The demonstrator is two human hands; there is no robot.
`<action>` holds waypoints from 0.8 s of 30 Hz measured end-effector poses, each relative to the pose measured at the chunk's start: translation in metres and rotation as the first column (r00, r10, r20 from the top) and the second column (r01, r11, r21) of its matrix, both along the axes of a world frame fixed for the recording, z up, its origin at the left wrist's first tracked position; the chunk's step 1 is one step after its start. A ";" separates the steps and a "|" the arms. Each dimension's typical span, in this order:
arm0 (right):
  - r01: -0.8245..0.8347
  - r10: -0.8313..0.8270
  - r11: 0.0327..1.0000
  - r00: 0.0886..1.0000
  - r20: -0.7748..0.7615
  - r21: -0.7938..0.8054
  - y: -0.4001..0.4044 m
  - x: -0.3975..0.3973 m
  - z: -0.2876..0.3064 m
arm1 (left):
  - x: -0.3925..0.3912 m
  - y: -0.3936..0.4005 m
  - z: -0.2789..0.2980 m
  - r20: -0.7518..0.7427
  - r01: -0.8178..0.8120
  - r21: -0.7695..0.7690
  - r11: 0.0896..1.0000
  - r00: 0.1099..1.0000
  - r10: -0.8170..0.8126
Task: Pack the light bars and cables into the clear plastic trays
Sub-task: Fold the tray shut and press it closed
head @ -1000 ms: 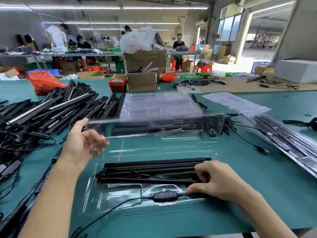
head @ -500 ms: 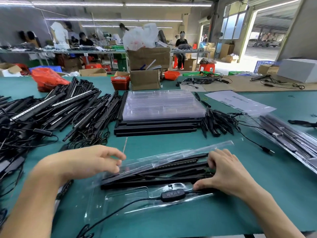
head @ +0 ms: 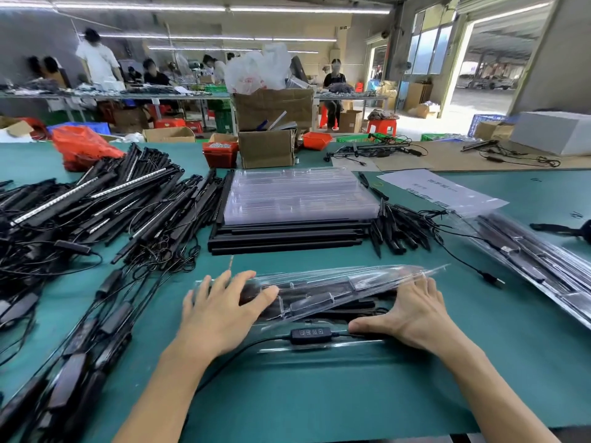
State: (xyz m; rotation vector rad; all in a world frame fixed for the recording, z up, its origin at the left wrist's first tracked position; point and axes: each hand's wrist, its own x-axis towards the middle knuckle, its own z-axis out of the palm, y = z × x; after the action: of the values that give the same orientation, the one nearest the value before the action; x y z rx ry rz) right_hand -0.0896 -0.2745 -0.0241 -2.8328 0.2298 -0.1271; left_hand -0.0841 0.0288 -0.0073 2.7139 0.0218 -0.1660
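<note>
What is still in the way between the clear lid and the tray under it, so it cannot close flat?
The inline controller and its cable lie across the tray's front edge, under the lid. Nothing else visible blocks it.

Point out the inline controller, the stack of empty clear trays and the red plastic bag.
inline controller (head: 309, 335), head view, on its button face.
stack of empty clear trays (head: 297, 196), head view, on the top tray's middle.
red plastic bag (head: 83, 145), head view, on its crumpled middle.
</note>
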 end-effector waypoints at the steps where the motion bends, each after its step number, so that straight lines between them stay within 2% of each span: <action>1: -0.018 0.016 0.998 1.000 0.025 0.064 -0.002 0.000 0.000 | 0.000 0.001 -0.002 -0.003 0.003 0.012 1.000 1.000 -0.003; 3: -0.038 0.032 0.984 0.999 0.037 0.171 -0.004 -0.004 0.003 | -0.002 0.001 -0.005 -0.006 0.009 0.018 1.000 1.000 -0.009; 6: -0.110 0.118 0.962 0.993 -0.019 0.251 -0.010 -0.012 0.007 | 0.000 0.002 -0.007 -0.018 0.015 0.026 1.000 1.000 -0.014; 8: -0.188 0.202 0.910 0.979 0.000 0.369 -0.018 -0.019 0.009 | 0.001 0.002 -0.006 -0.026 0.016 0.034 0.999 1.000 -0.015; 11: -0.243 0.239 0.822 0.968 0.074 0.515 -0.029 -0.025 0.008 | 0.001 0.003 -0.006 -0.021 0.019 0.039 0.999 1.000 -0.018; 19: -0.299 0.310 0.806 0.949 0.067 0.511 -0.034 -0.021 0.012 | -0.001 0.003 -0.003 -0.027 0.014 0.022 1.000 1.000 -0.013; 24: -0.257 0.269 0.785 0.961 0.063 0.564 -0.035 -0.016 0.006 | -0.004 0.007 -0.005 -0.046 -0.006 0.070 0.998 0.999 0.009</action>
State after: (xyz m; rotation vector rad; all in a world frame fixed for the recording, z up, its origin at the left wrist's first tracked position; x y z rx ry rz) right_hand -0.1060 -0.3096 -0.0184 -2.2331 -0.1164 0.0313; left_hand -0.0882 0.0354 -0.0126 2.7787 0.0520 -0.2298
